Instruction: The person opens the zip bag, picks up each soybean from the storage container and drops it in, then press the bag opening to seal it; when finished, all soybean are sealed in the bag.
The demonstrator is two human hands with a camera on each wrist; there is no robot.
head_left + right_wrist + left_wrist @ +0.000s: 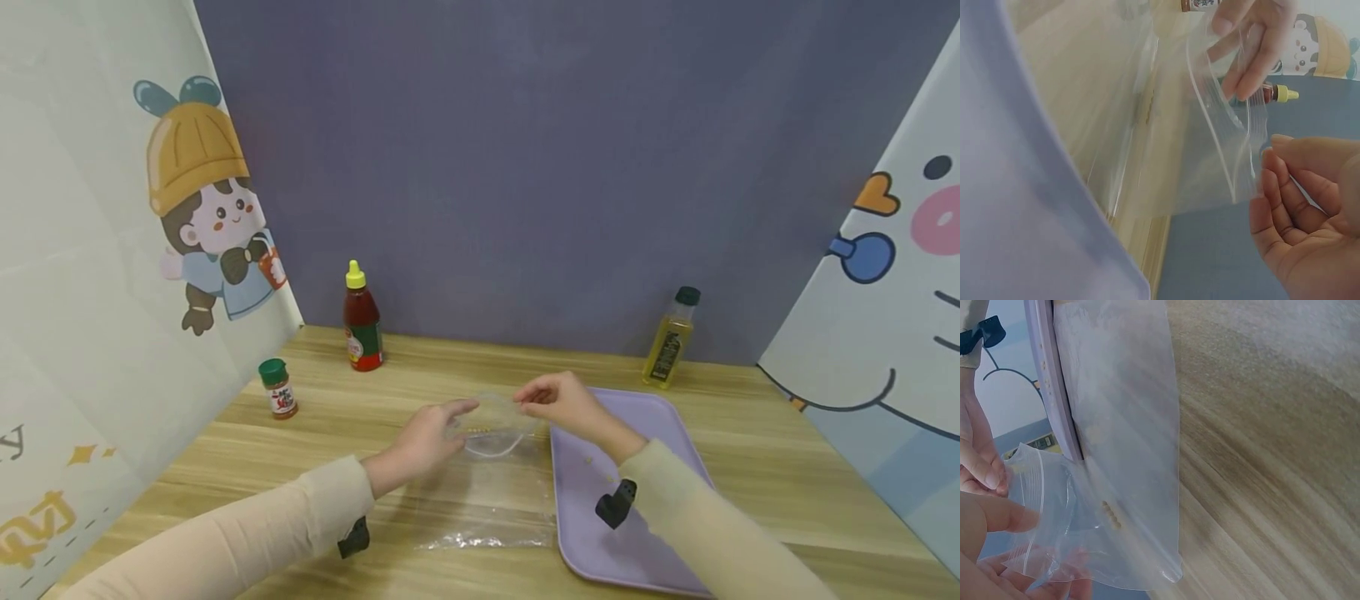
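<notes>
A clear zip-lock bag [487,492] extends over the table toward me, its mouth parted and raised. My left hand [427,442] grips the mouth's left side, the thumb on one face and the fingers showing through the film in the left wrist view. Several small yellowish beans [1111,515] lie inside in a short row. On the mouth's other side is my right hand [558,404]; in the right wrist view its thumb and forefinger pinch a small yellow bean [1266,151], right at the bag's rim. The other fingers of that hand are curled.
A lilac tray [637,542] lies right of the bag, under my right forearm, with a few small yellowish bits on it. Behind stand a red sauce bottle [363,329] with a yellow tip, a green-capped spice jar [280,392] and an oil bottle [670,342].
</notes>
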